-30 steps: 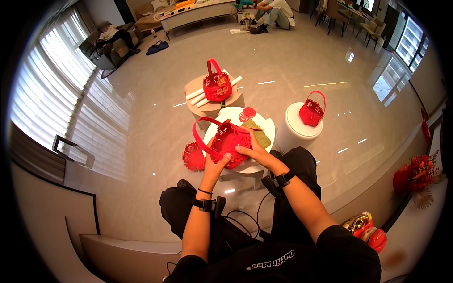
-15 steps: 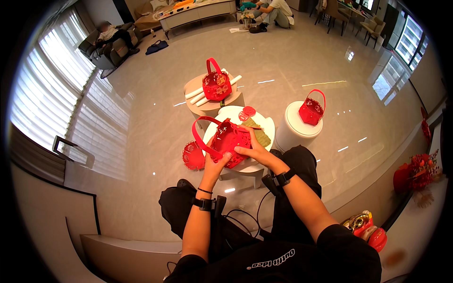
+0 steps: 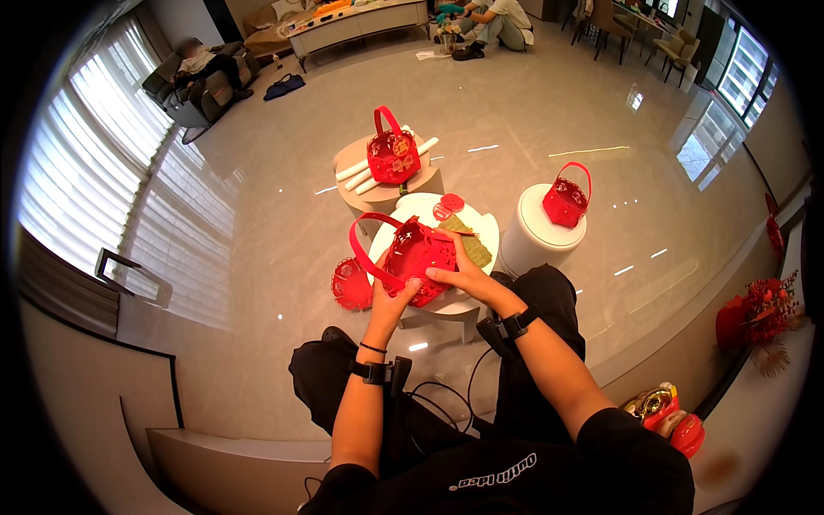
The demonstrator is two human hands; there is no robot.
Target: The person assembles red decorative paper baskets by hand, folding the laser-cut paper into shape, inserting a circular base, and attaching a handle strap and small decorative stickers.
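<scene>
Between my hands is a red basket point(image 3: 422, 257) with a cut-out rim, tipped so its hollow inside faces me and its handle loops to the left. My left hand point(image 3: 392, 299) grips its near left side, thumb on the wall. With fingers round the far edge and thumb at the near side, my right hand point(image 3: 468, 273) holds its right side. Under the basket stands a small white table point(image 3: 486, 225). On it lie red round pieces point(image 3: 448, 204) and a green patterned packet point(image 3: 472, 244), partly behind my right hand.
A second red basket point(image 3: 394, 160) stands among white rolls point(image 3: 354, 172) on a beige side table ahead. Another small red basket point(image 3: 565, 204) sits on a white round stool point(image 3: 534, 225) to the right. A red cut-out piece point(image 3: 351, 285) is left of the table. Two people are farther off.
</scene>
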